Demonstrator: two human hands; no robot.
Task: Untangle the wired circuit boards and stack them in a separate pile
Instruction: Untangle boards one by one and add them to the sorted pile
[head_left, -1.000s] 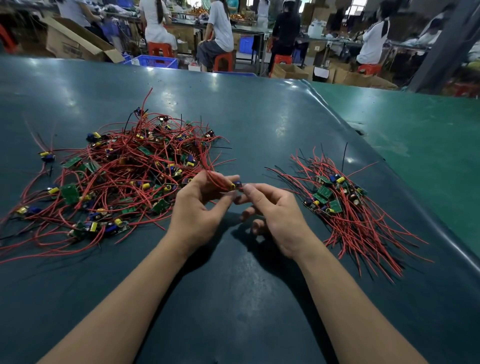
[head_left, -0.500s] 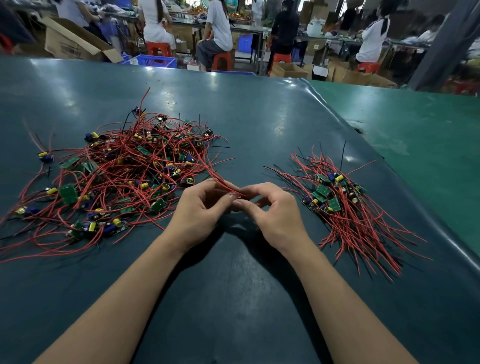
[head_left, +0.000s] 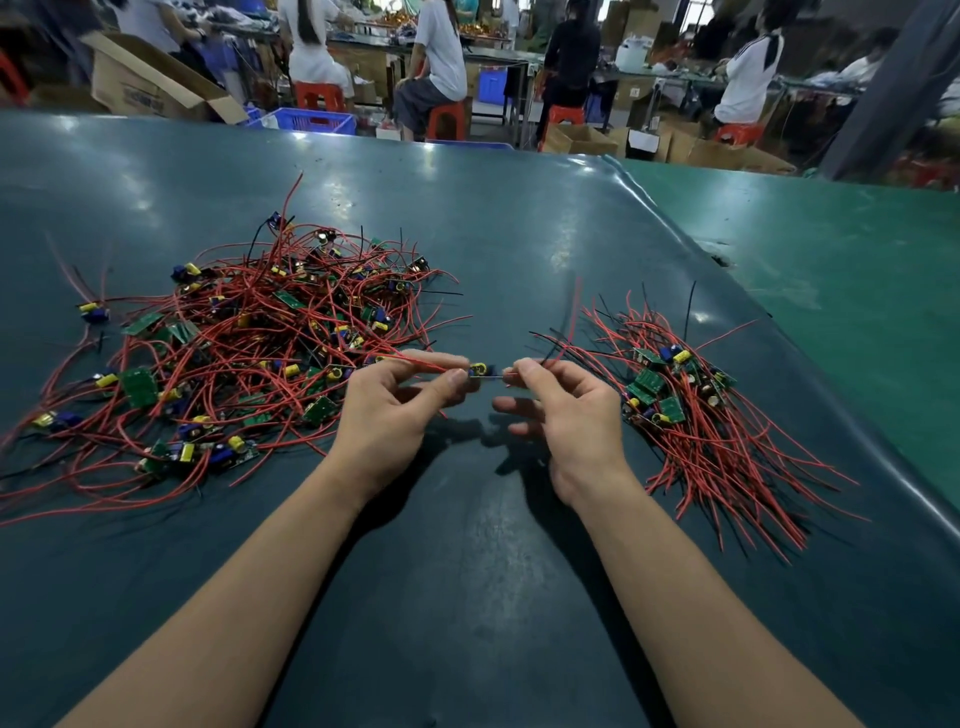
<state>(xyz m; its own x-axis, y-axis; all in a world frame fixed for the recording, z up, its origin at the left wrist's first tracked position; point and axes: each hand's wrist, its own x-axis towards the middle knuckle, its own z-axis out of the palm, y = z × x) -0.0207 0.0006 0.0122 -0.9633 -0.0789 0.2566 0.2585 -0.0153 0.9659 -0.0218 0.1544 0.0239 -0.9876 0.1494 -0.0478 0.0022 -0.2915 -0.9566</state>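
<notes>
- Now my two hands have drawn apart from where they sat knuckle to knuckle half a second ago, and a single circuit board (head_left: 478, 370) is strung out between them, held clear above the dark green table (head_left: 467, 571).
- My left hand (head_left: 387, 410) pinches the board's red lead just beside its yellow capacitor, thumb and forefinger closed on the wire; that lead trails back left into the tangled pile (head_left: 244, 358).
- My right hand (head_left: 566, 410) pinches the leads on the board's other side, forefinger and thumb clamped, with the lower fingers loosely curled and holding nothing. A few red and black wire ends fan up and right from that pinch.
- I judge the widening gap to mean the board is being pulled taut to slide its wires free; the board looks mostly out of the heap, though I cannot tell whether the left-hand lead is still snagged under other wires.
- Neither heap has changed: the tangled pile on the left looks as large as a second ago, and the sorted stack (head_left: 675, 395) on the right, with boards bunched and wires combed toward me, has gained nothing yet.
- By my reckoning the job is early, since far more boards lie tangled than stacked.
</notes>
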